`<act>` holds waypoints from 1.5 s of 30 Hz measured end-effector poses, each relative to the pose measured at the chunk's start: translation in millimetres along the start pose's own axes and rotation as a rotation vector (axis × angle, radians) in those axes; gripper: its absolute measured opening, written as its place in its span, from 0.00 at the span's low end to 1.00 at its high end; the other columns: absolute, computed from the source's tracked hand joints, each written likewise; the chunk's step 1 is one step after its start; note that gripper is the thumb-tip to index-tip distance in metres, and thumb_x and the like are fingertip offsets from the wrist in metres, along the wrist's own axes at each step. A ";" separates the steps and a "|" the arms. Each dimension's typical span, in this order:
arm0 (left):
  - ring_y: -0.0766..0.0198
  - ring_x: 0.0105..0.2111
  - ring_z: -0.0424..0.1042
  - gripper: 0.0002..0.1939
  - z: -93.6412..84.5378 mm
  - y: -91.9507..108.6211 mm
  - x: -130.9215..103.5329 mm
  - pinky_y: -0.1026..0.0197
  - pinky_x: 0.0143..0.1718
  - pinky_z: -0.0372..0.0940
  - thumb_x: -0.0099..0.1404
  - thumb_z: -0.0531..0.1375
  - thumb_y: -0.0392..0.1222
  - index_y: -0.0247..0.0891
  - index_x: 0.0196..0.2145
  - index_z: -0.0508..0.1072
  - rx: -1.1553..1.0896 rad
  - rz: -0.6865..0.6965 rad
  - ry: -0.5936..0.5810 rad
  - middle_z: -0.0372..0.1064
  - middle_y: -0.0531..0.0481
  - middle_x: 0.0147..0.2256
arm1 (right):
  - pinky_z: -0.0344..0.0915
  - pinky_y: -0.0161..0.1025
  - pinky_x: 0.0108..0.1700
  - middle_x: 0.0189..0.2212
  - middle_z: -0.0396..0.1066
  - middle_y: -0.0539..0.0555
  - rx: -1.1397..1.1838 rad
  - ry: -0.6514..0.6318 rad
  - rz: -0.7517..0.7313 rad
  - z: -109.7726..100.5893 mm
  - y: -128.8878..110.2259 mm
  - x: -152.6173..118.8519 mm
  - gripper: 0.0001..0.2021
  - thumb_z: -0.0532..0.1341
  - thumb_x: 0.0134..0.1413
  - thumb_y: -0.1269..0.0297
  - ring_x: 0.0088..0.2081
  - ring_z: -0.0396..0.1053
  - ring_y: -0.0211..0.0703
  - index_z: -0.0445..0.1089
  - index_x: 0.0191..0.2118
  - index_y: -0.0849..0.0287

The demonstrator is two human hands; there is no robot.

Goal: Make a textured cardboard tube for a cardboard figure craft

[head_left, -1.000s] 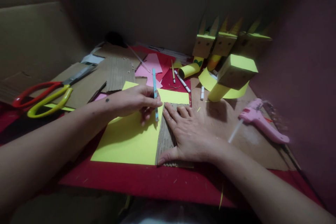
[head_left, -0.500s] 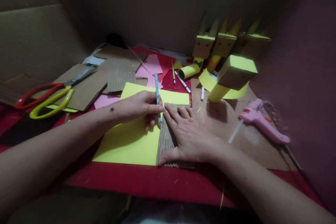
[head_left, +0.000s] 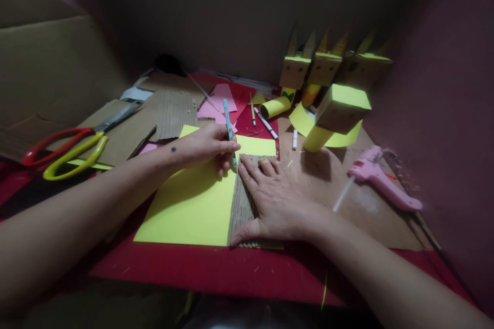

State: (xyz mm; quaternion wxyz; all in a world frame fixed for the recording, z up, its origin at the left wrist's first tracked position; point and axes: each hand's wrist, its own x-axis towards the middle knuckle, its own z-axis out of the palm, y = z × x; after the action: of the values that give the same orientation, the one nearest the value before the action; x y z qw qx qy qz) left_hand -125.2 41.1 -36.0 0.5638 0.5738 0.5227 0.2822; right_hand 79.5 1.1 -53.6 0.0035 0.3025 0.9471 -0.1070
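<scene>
My left hand [head_left: 221, 146] is closed around a light blue patterned pencil [head_left: 227, 115], its lower tip beside the long left edge of a corrugated cardboard piece [head_left: 243, 205]. That cardboard lies on a sheet of yellow paper [head_left: 185, 211] near the table's front edge. Spread flat across the cardboard, my right hand [head_left: 266, 195] presses it against the paper, thumb near the front end and fingers near the far end. Part of the cardboard is hidden under the right hand.
Scissors with red and yellow handles [head_left: 73, 149] rest on cardboard scraps [head_left: 135, 131] at left. To the right, a pink glue gun [head_left: 380, 180] lies on a brown board [head_left: 389, 226]. Behind stand several cardboard figures [head_left: 295, 72] and a box-headed one [head_left: 341, 108]. Markers [head_left: 266, 123] lie mid-table.
My left hand with the pencil has moved slightly away from me along the cardboard's edge. The right hand keeps its place on the cardboard. The whole view has shifted a little.
</scene>
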 end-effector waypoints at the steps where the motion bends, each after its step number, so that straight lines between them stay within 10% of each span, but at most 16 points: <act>1: 0.62 0.16 0.72 0.10 -1.5 -1.1 1.3 0.63 0.15 0.70 0.61 0.62 0.36 0.35 0.28 0.63 0.005 0.005 -0.004 0.69 0.50 0.17 | 0.39 0.61 0.65 0.69 0.35 0.66 0.003 0.004 -0.001 -0.1 -0.1 0.1 0.60 0.41 0.40 0.22 0.66 0.40 0.69 0.39 0.68 0.69; 30: 0.66 0.14 0.69 0.09 -7.2 9.4 26.1 0.66 0.18 0.66 0.65 0.57 0.34 0.35 0.27 0.62 0.068 -0.031 0.140 0.68 0.51 0.15 | 0.38 0.62 0.65 0.69 0.35 0.66 0.064 0.012 -0.004 3.3 1.5 0.5 0.62 0.41 0.38 0.21 0.67 0.38 0.70 0.39 0.68 0.70; 38: 0.69 0.14 0.64 0.12 -12.1 10.7 13.6 0.66 0.16 0.61 0.63 0.56 0.40 0.36 0.23 0.63 -0.052 0.136 0.383 0.61 0.55 0.15 | 0.38 0.63 0.65 0.69 0.33 0.65 0.081 0.002 -0.006 2.5 3.0 1.5 0.62 0.42 0.37 0.21 0.66 0.38 0.72 0.38 0.68 0.69; 45: 0.67 0.16 0.63 0.12 0.1 3.2 -37.3 0.64 0.18 0.59 0.63 0.55 0.46 0.34 0.31 0.71 0.331 0.039 0.037 0.66 0.52 0.19 | 0.38 0.63 0.64 0.69 0.36 0.67 0.104 0.012 -0.011 1.5 1.7 2.3 0.62 0.44 0.38 0.22 0.66 0.40 0.72 0.39 0.68 0.70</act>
State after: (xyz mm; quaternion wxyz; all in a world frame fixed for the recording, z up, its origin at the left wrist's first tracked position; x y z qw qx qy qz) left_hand -135.2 7.4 -23.2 0.4464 0.6636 0.5610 0.2137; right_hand 78.6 3.5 -55.6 -0.0184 0.2978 0.9419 -0.1543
